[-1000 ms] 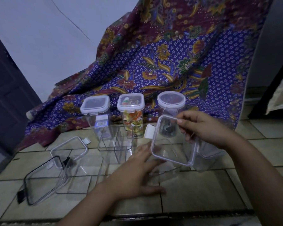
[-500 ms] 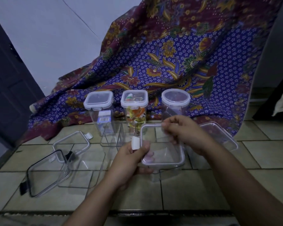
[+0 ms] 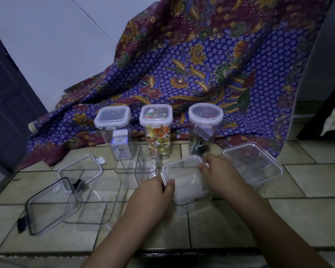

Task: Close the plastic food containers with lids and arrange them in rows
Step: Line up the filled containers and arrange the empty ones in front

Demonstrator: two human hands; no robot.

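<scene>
Head view. Three lidded containers (image 3: 155, 130) stand in a row by the cloth (image 3: 201, 64). Left hand (image 3: 153, 196) and right hand (image 3: 219, 171) grip a lid (image 3: 184, 180), pressing it onto a floor-standing container; a second ago it was held tilted above. Several containers and lids remain unclosed.

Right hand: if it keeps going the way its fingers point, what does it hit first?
The right hand points up-left, away from the person, over the square clear lid. Straight on, it would likely meet the tall round clear container with the white-rimmed lid first, though depth is uncertain.
</scene>
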